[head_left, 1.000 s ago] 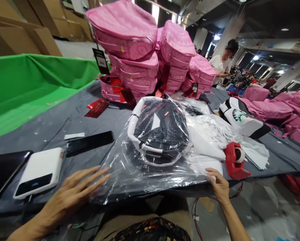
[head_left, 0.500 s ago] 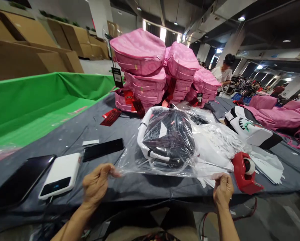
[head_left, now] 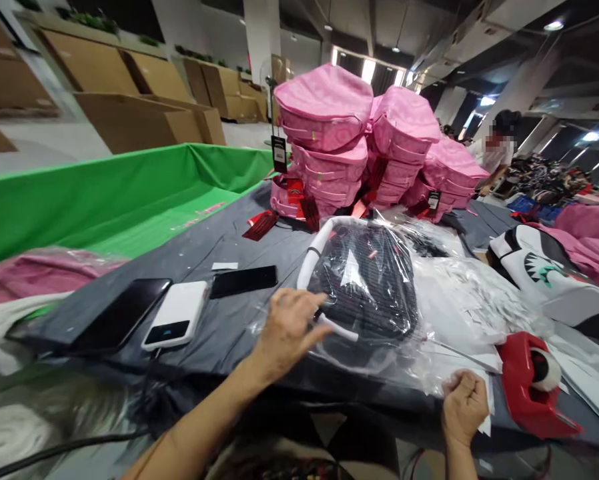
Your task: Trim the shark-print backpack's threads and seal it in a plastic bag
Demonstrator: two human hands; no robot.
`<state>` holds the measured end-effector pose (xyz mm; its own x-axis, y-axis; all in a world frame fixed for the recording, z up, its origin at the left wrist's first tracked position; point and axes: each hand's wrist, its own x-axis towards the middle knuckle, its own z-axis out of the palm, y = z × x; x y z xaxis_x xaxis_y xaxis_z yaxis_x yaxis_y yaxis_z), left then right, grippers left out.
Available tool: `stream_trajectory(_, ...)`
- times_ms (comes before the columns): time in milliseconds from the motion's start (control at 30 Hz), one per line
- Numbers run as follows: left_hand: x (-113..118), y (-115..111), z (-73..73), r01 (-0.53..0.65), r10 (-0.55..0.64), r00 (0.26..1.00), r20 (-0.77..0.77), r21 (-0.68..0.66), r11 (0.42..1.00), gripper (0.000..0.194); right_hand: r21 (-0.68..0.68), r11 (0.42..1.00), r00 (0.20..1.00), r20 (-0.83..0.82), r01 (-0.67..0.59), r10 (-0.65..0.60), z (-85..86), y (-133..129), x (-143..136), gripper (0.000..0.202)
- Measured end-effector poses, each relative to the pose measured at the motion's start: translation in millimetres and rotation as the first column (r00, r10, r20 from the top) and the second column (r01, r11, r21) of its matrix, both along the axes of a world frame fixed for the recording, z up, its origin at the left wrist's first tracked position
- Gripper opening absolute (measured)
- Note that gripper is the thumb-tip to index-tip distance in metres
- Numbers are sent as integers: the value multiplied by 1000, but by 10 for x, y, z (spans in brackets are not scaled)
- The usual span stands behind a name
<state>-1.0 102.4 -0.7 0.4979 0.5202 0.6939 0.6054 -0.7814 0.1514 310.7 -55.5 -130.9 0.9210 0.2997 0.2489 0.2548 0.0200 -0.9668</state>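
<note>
A black backpack (head_left: 364, 280) with white edging lies inside a clear plastic bag (head_left: 379, 357) at the front of the dark-covered table. My left hand (head_left: 292, 323) is over the bag's near left side, thumb and fingers apart, by the backpack's white edging. It does not visibly grip anything. My right hand (head_left: 463, 403) is closed on the near right corner of the plastic bag, just left of a red tape dispenser (head_left: 534, 387).
Pink backpacks (head_left: 324, 113) with tags are stacked behind. To the left lie a black phone (head_left: 244, 281), a white power bank (head_left: 177, 315) and a dark tablet-like device (head_left: 122, 313). A green-lined bin (head_left: 129, 193) stands beyond. A white-and-black bag (head_left: 544, 267) sits right; a person (head_left: 494, 150) stands behind.
My left hand has let go of the bag's left corner and moved right, over the backpack. My right hand still grips the bag's edge. The view has turned left.
</note>
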Motion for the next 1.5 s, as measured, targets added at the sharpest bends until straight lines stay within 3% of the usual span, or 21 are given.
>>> stream_trajectory(67,231,-134,52,129,-131,980,-151,-23,991,48,-9,1000,1000,30,8,-8,26,10,-15,54)
stream_trajectory(233,467,-133,130,209,-262,921,-288,-203,957,50,35,999,1000,-13,-12,12,47,0,-26,57)
stream_trajectory(333,427,-93,84,226,-300,909,-290,-262,938,42,56,998,999,-37,-28,30,31,-2,-25,60)
stream_trajectory(500,352,-105,-31,247,-292,928,-234,-202,948,16,67,997,998,-38,-44,47,12,10,-14,60)
stream_trajectory(633,415,-36,7,270,-312,932,-183,-221,937,18,58,997,997,-52,-60,63,21,-36,13,63)
stream_trajectory(733,529,103,90,306,-380,910,-165,-352,885,24,29,998,998,-22,-55,55,27,-101,44,61)
stream_trajectory(900,651,292,178,274,-466,878,-110,-683,677,29,-48,985,985,-55,-164,162,41,-58,135,65)
stream_trajectory(1033,626,272,162,226,-448,882,-146,-704,673,31,-122,945,951,-106,-304,292,101,-3,276,71)
stream_trajectory(1133,586,226,128,250,-451,882,-136,-678,692,32,-175,930,946,-74,-324,316,203,-146,422,70)
stream_trajectory(1267,551,220,83,298,-462,884,-75,-672,678,32,-264,940,974,8,-215,225,407,-571,690,68)
stream_trajectory(1367,537,236,75,320,-476,879,-40,-690,650,32,-365,931,989,135,-7,60,538,-931,1023,66)
stream_trajectory(1433,532,238,91,313,-482,875,-49,-702,640,31,-440,877,959,273,196,-77,568,-1127,1308,64)
stream_trajectory(1500,533,227,115,295,-485,871,-78,-707,643,31,-494,809,936,296,319,-189,542,-1249,1587,62)
